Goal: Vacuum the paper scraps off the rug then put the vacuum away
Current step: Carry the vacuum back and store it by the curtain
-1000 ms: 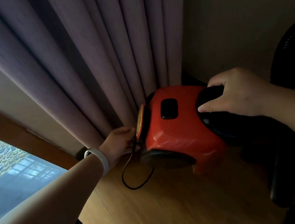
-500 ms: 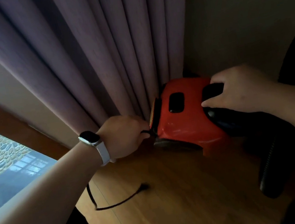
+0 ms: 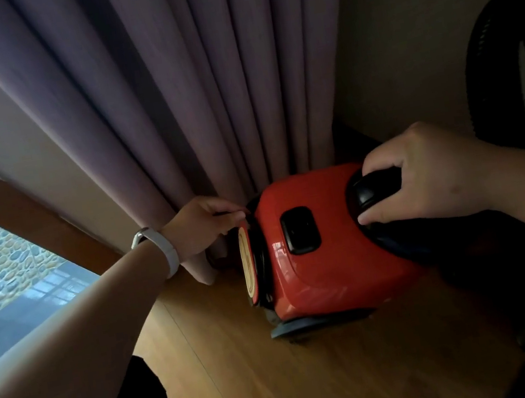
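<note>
1. Glossy red plastic canister vacuum [image 3: 326,257] sits on the wood plank floor [image 3: 285,386] in the far corner, tucked against the purple pleated curtain [image 3: 167,93] and the beige wall [image 3: 414,17]. Reads as its storage spot.
2. Right hand [image 3: 430,170]: fingers [image 3: 379,165] clenched round the black top handle [image 3: 377,190], thumb on the near side. Likely steadying the body.
3. Left hand [image 3: 199,226]: fingers [image 3: 233,218] pinched at the vacuum's left rear rim on what looks like a thin black cord [image 3: 233,211]. Probably stowing it, but it's too dark to be certain.
4. Black ribbed hose [image 3: 490,73] loops at far right, apart from both hands.
5. Judged stage: put-away, nearly done.
</note>
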`<state>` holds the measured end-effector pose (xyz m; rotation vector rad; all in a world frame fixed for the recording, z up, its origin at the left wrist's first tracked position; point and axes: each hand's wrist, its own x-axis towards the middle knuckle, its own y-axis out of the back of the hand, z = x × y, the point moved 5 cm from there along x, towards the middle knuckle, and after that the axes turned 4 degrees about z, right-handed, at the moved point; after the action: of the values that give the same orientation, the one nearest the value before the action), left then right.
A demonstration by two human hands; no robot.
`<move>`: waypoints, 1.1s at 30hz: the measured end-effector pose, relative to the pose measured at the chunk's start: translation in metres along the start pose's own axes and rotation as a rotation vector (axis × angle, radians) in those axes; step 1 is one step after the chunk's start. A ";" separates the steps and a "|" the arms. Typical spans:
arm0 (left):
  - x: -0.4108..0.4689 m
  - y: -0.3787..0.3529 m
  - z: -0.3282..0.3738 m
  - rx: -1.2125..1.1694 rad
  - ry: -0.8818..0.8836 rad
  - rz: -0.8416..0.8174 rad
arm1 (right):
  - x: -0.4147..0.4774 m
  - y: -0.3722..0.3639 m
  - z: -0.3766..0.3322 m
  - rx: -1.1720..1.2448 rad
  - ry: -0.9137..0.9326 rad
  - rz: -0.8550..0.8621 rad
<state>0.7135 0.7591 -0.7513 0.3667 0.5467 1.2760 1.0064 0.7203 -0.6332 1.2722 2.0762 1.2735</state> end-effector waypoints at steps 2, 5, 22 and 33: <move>0.000 -0.006 -0.010 -0.134 0.096 0.044 | 0.001 0.006 0.006 0.029 -0.037 0.050; -0.003 -0.013 -0.017 -0.287 0.200 0.102 | 0.003 0.016 0.017 0.043 -0.077 0.127; -0.044 -0.049 0.061 0.661 -0.024 -0.175 | 0.009 0.009 0.058 -0.174 -0.358 0.296; -0.038 -0.025 0.085 0.925 -0.676 -0.011 | 0.006 0.001 0.024 -0.234 -0.085 0.112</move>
<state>0.7748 0.7194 -0.6880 1.4957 0.5158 0.7378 1.0212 0.7374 -0.6441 1.3253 1.7604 1.4366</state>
